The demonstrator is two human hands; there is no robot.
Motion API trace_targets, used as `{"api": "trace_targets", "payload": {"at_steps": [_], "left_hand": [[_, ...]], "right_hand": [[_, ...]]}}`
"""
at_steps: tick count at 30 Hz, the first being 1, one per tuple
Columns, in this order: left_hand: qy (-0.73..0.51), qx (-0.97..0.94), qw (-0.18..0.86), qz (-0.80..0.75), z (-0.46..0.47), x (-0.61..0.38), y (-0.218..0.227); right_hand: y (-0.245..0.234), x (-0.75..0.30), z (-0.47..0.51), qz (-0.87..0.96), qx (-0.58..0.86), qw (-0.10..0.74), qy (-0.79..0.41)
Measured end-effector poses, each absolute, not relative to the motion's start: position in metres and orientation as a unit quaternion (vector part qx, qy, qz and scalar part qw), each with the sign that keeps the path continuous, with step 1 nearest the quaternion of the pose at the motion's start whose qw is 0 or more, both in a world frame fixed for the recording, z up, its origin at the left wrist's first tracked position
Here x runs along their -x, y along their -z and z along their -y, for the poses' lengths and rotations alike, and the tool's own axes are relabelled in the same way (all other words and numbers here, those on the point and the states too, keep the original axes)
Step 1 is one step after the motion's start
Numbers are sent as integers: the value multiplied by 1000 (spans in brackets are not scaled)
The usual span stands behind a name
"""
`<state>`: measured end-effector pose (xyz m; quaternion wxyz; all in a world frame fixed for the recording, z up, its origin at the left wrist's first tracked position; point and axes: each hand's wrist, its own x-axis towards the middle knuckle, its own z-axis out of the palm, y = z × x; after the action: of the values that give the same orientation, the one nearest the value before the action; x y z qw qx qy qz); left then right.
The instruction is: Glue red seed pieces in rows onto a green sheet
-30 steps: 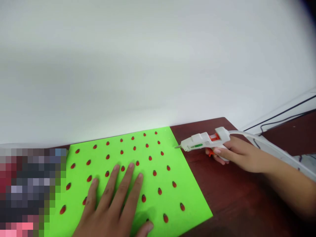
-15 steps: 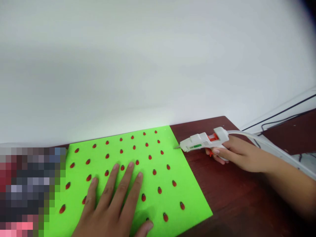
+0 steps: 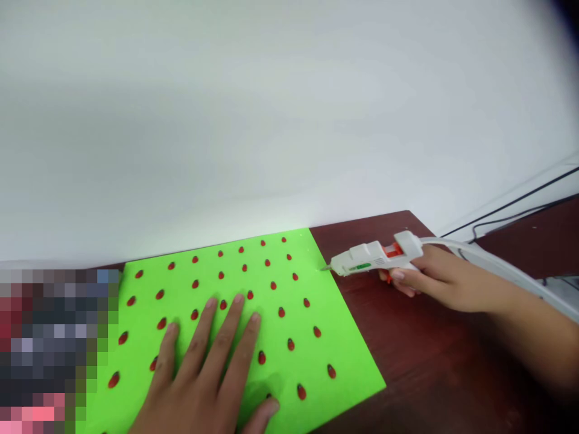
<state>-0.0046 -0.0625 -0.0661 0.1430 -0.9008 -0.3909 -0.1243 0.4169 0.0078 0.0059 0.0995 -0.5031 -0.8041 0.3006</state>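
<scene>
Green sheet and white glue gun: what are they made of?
The green sheet looks like matte craft foam or thick card: flat colour, no shine, clean edges. I can't tell which. The glue gun looks like hard moulded plastic, smooth with a soft sheen. Its thin grey nozzle looks like metal.

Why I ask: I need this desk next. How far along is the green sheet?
Well along: rows of red ladybird pieces already sit across the green sheet. In hand: the right hand holds a white hot glue gun, its nozzle by the sheet's far corner; the left hand lies flat on it. Left: unclear; the sheet's near edge runs out of view.
</scene>
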Motion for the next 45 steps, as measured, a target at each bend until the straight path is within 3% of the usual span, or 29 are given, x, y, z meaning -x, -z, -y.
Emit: {"api": "trace_targets", "payload": {"at_steps": [4, 15, 45], "left_hand": [[124, 898, 138, 399, 63, 5, 68], [127, 903, 116, 394, 63, 5, 66], [131, 901, 99, 401, 63, 4, 67]], "right_hand": [[-19, -430, 9, 792, 513, 140, -302], [3, -416, 38, 788, 536, 110, -282], [-4, -404, 36, 815, 514, 113, -240]]}}
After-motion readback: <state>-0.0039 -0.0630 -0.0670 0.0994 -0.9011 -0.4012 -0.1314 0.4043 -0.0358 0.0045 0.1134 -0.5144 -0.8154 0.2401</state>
